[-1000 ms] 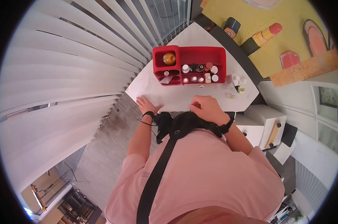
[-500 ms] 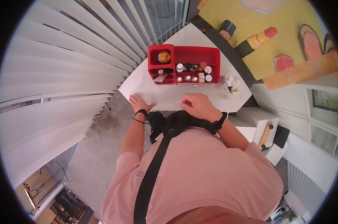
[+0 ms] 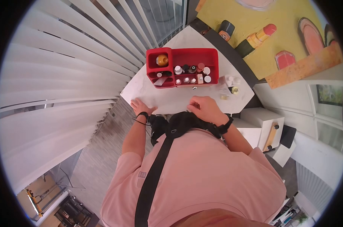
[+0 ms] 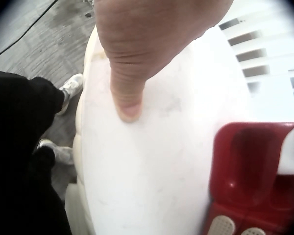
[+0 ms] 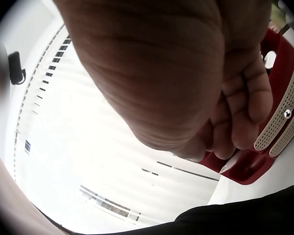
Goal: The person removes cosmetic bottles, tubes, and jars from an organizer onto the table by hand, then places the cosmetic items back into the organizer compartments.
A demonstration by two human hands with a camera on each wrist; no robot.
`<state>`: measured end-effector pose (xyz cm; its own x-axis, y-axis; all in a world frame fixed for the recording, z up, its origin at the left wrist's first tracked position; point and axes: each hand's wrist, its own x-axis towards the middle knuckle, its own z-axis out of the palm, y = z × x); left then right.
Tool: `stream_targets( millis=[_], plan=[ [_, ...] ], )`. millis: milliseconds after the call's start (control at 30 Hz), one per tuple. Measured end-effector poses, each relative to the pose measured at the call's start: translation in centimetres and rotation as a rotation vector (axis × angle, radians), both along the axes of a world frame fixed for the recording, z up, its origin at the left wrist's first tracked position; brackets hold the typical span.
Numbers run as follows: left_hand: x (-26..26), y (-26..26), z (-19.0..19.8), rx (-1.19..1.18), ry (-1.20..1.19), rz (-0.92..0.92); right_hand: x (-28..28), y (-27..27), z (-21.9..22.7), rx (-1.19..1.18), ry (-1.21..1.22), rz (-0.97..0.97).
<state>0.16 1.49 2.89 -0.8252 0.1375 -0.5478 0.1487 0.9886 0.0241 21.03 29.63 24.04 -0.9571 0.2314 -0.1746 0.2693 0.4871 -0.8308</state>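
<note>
A red cosmetics organizer (image 3: 196,56) sits on the white tabletop (image 3: 167,101) beyond both hands. Several small bottles (image 3: 186,80) and jars with white, black or reddish caps stand in its right part. An amber round container (image 3: 162,59) occupies its back left compartment, and a white packet (image 3: 160,81) leans in the front left one. My left hand (image 3: 141,107) rests on the table's near left edge with thumb spread; its thumb (image 4: 129,105) touches the surface. My right hand (image 3: 204,108) is near the front edge, fingers loosely curled and holding nothing.
Small clear containers and a yellowish jar (image 3: 235,90) are right of the organizer. Vertical blinds (image 3: 65,72) line the left side. A yellow painting (image 3: 251,34) with cosmetics stands behind at right. White drawers (image 3: 262,121) are at right below.
The head view has shifted slightly, so the scene sits further left. My right hand has moved a little to the right relative to the organizer; my left hand stays on the table edge.
</note>
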Motion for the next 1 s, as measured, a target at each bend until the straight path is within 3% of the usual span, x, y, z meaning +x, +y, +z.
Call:
stream_targets(
  millis=[467, 800, 1000],
  plan=[
    [0.2, 0.0, 0.7, 0.055, -0.003, 0.009, 0.4, -0.7, 1.1, 0.005, -0.048, -0.1],
    [0.4, -1.3, -0.9, 0.112, 0.0, -0.007, -1.1, -4.4, 1.8, 0.085, -0.04, -0.118],
    [-1.7, -1.4, -1.7, 0.117, -0.029, -0.003, -1.6, -7.7, 3.0, 0.038, -0.017, -0.255]
  ],
)
